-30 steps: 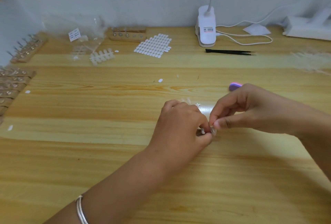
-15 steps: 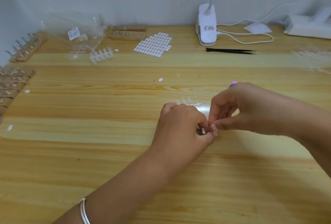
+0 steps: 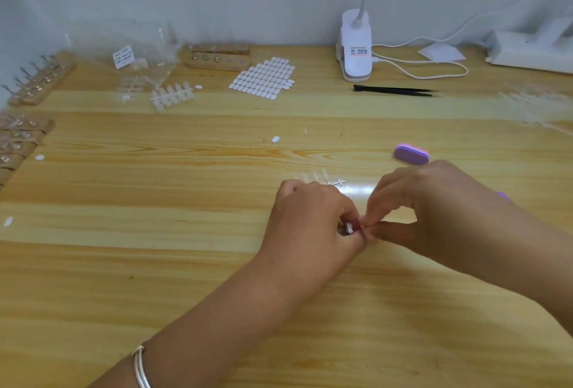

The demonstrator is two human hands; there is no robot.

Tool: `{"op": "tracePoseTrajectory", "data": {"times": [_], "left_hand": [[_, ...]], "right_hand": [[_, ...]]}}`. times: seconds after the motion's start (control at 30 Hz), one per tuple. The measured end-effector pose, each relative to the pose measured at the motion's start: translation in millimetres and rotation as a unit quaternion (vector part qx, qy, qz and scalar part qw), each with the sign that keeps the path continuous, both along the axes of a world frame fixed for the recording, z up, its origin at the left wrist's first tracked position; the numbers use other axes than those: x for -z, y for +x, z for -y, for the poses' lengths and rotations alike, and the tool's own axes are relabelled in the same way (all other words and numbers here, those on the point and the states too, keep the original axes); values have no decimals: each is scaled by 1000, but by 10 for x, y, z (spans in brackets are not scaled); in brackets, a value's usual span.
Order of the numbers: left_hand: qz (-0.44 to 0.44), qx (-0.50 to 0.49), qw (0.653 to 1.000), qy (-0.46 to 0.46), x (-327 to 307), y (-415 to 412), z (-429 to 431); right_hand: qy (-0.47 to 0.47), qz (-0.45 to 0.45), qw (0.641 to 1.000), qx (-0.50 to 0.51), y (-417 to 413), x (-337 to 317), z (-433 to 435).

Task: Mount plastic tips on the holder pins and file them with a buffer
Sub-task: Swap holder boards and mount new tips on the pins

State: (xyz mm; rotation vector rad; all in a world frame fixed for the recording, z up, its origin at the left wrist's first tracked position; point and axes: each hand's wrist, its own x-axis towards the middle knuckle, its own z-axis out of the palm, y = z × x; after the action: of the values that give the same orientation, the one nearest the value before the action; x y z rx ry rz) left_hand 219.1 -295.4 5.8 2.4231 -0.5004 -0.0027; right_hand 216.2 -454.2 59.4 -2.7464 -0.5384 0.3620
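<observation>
Left hand [image 3: 310,226] and right hand [image 3: 434,211] meet, fingers [image 3: 383,197] curled into pinches, both forearms angled inward.

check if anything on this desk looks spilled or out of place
A few white ovals lie loose on the table, away from the oval sheet at the back: one mid-table oval and two left-edge ovals. Nothing looks damaged or tipped over.

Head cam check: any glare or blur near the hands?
Head view: glare whitens the pale wooden table just beyond the left hand and right hand; the small white piece they pinch is fairly sharp but tiny; clear plastic strips at far right are blurred.
</observation>
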Motion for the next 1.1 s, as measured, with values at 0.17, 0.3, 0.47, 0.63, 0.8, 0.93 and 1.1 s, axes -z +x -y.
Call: {"op": "tracePoseTrajectory", "data": {"times": [0.17,0.3,0.47,0.63,0.8,0.93,1.1], "left_hand": [[9,11,1000,-5,13,7,-13],[14,8,1000,8,36,13,-5],[10,8,1000,17,22,9,-6],[-27,42,999,7,-23,35,-129],[-76,61,988,-117,-65,219,-398],[-63,84,994,-8,12,323,-502],[-12,108,991,80,33,331,-494]], "right_hand": [[-83,-12,996,-18,17,-44,-111],[-57,-11,998,-10,-1,6,-57],[-55,2,997,-50,30,16,9],[68,1,998,-17,409,-73,127],[86,24,996,-1,738,239,-39],[117,36,992,3,760,454,-94],[153,59,986,7,731,528,-59]]}}
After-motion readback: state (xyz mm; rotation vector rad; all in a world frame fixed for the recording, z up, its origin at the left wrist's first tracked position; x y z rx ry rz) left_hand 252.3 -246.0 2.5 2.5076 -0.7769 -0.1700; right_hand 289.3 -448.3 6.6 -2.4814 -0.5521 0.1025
